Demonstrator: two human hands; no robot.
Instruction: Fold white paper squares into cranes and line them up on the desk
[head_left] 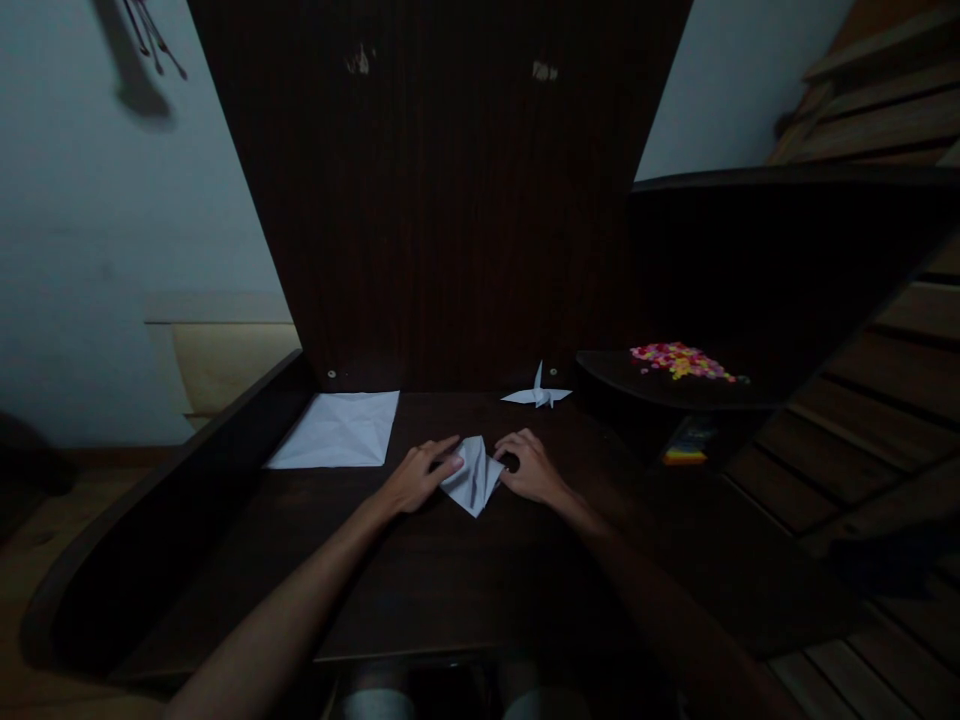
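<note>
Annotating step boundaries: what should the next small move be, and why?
Probably press the folded white paper flatter: its layers look loose, with a shadowed gap between folds. The left hand is at its left side and the right hand at its right corner, within easy reach.

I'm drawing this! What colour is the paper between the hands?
The folded paper is white; see the head view.

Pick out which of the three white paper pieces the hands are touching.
The folded paper between the left hand and right hand; the flat sheet at left and bird-shaped paper behind lie apart from both.
</note>
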